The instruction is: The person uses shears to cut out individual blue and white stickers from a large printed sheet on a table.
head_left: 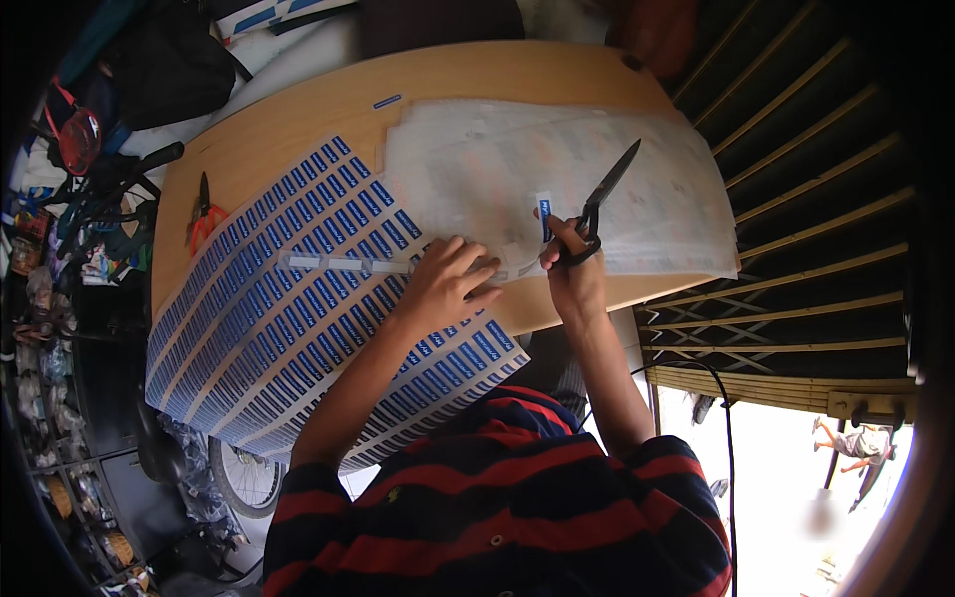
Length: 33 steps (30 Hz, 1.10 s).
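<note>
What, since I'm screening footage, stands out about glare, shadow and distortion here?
In the head view, the bright area at lower right is blown out to white; the table's far edge bows and the picture's corners fall to black; the black bag sinks into shadow, while the scissors keep a clear outline.

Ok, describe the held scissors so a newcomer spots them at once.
Find the wooden table, then the pile of whitish translucent sheets on its right side. At the pile's near edge, the right hand holds the scissors, blades pointing away and rightward. Their handles are black, unlike the red-handled tool at the table's left.
</note>
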Available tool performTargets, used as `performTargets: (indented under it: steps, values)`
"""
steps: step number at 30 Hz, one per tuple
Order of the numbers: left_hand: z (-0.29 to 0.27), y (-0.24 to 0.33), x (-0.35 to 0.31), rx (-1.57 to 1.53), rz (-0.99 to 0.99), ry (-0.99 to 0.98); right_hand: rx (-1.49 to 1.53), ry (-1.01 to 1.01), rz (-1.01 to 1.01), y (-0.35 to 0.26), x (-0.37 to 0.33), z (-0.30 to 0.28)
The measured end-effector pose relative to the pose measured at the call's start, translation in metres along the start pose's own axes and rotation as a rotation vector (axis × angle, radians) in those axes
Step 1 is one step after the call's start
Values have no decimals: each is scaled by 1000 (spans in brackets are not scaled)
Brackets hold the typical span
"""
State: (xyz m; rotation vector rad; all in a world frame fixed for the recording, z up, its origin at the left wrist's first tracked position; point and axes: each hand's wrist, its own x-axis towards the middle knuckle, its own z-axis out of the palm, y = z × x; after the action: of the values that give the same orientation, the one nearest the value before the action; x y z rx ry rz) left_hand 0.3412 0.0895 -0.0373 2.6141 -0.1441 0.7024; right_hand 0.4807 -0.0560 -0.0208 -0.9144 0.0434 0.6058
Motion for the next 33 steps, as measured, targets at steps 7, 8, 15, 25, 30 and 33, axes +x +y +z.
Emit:
performTargets:
  steps: [7, 8, 15, 25, 30, 33]
  values:
    - [3, -3, -2, -6, -4, 44, -5, -9, 26, -6, -1, 5]
    - [2, -4, -1, -38, -32, 45, -13, -14, 32, -6, -1, 4]
    - [-11, -16, 12, -422, -352, -40, -122, -11, 25, -8, 3, -6]
    - [-22, -17, 36, -423, -567, -361, -435, -98, 11, -18, -35, -2]
    - [-22, -19, 32, -643, -505, -400, -496, -63, 72, -5, -37, 8]
    - [-14, -23, 26, -569, -292, -325, -439, -35, 96, 4, -32, 11]
